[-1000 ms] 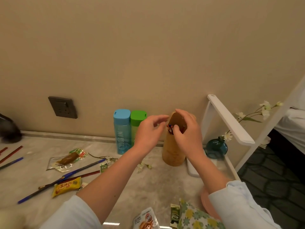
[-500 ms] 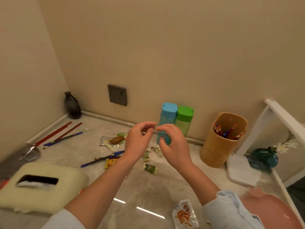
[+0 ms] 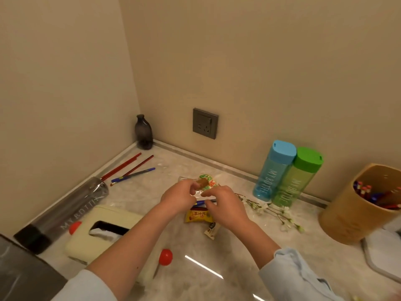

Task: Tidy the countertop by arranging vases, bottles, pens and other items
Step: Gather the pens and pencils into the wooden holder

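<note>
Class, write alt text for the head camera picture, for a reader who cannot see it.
A person's left hand and right hand pinch a clear snack packet above a marble countertop. A blue bottle and a green bottle stand by the wall beside a wooden pen holder; loose pens lie near a dark vase in the corner.

The worktop is finished in polished, marble-veined stone, glossy with reflected light. The blue bottle and green bottle are made of smooth translucent plastic. The pen holder at the right edge is given a matt, wood-like surface. The snack packet is wrapped in clear, shiny film
</note>
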The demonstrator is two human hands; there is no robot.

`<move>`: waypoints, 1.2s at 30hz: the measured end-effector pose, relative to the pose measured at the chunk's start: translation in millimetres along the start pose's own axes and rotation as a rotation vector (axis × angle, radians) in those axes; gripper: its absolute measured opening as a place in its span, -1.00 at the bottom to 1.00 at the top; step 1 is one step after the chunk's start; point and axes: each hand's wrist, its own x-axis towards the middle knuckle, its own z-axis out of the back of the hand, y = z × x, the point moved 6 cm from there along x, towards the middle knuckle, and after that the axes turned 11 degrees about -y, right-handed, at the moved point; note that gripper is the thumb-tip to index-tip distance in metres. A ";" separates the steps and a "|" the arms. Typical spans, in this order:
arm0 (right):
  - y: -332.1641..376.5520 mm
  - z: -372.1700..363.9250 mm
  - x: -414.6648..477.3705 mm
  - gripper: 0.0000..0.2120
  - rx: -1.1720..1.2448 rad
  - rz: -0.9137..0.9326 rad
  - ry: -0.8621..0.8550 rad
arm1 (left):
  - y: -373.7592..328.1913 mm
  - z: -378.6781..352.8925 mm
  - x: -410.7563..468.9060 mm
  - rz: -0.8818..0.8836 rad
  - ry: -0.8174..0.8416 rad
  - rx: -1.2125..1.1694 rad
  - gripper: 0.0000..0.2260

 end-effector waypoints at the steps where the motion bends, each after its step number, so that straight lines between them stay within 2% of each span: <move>1: -0.1 -5.8 2.4 -0.68 -0.031 0.002 0.019 | 4.6 -0.9 1.6 0.004 0.038 0.088 -0.63; 6: -8.2 -29.6 12.0 -0.54 -0.224 0.009 0.193 | 10.0 -8.4 7.6 -0.068 0.133 0.478 -0.59; 9: -11.3 -39.1 15.4 -0.63 -0.354 0.045 0.275 | 12.2 -20.2 11.0 -0.100 0.157 0.606 -0.59; 14: -12.8 -44.0 25.0 -0.74 -0.443 0.067 0.282 | 17.5 -30.9 17.0 -0.117 0.159 0.655 -0.66; 19: -19.1 -49.4 25.9 -0.74 -0.426 0.059 0.325 | 20.6 -33.2 21.1 -0.119 0.191 0.676 -0.72; 23: -22.4 -48.7 21.9 -0.72 -0.394 0.064 0.291 | 21.3 -29.6 23.5 -0.100 0.174 0.618 -0.75; 27: -23.4 -41.7 20.5 -0.75 -0.297 0.053 0.230 | 13.7 -16.3 26.7 -0.105 0.095 0.534 -0.80; 30: -23.2 -24.4 26.1 -0.78 -0.242 0.027 0.116 | -1.0 0.9 31.2 -0.136 -0.012 0.445 -0.80; 33: -21.7 -2.4 32.3 -0.78 -0.223 -0.003 0.023 | -23.2 23.2 31.8 -0.195 -0.218 0.290 -0.76; 36: -25.6 16.6 31.6 -0.80 -0.123 -0.125 -0.001 | -48.2 43.1 26.0 -0.277 -0.439 0.125 -0.72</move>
